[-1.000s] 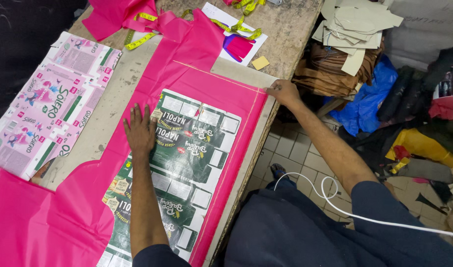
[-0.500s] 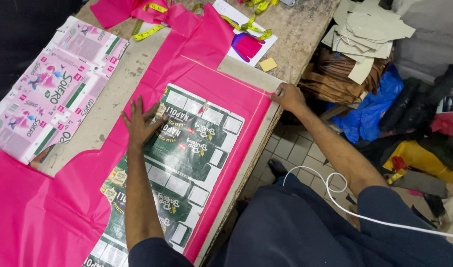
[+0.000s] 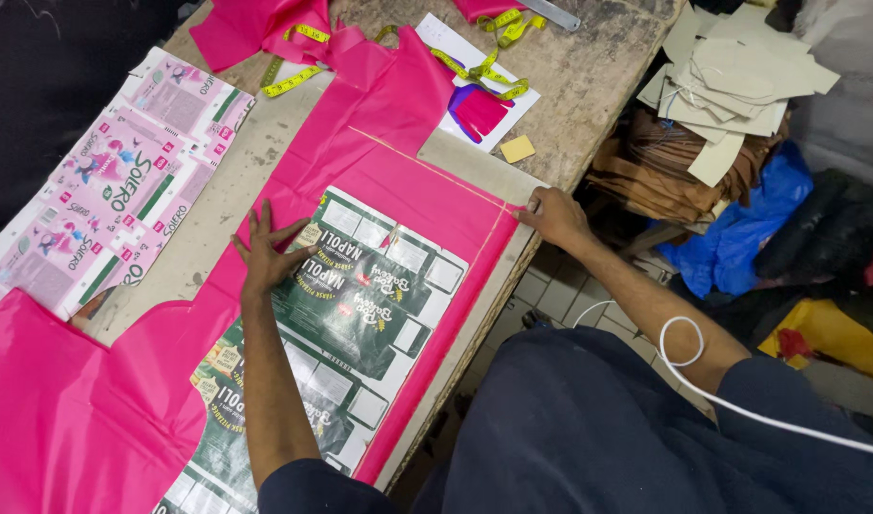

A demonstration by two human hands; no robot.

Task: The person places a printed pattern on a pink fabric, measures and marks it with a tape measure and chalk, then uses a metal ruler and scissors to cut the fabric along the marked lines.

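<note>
Pink glossy fabric sheet [image 3: 398, 181], long axis running diagonally away from the person; green printed cardboard pattern [image 3: 360, 305] on top. Left hand [image 3: 265, 252], fingers spread flat, presses the pattern's left edge; right hand [image 3: 551, 214] pinches the fabric's right corner.

Dark navy short-sleeved shirt, bare forearms — thin white cable looping across the lap

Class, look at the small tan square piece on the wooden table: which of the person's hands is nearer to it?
Right. The right hand rests at the pink fabric's corner, just below the tan square piece. The left hand lies flat on the green printed cardboard, much farther off to the lower left.
</note>
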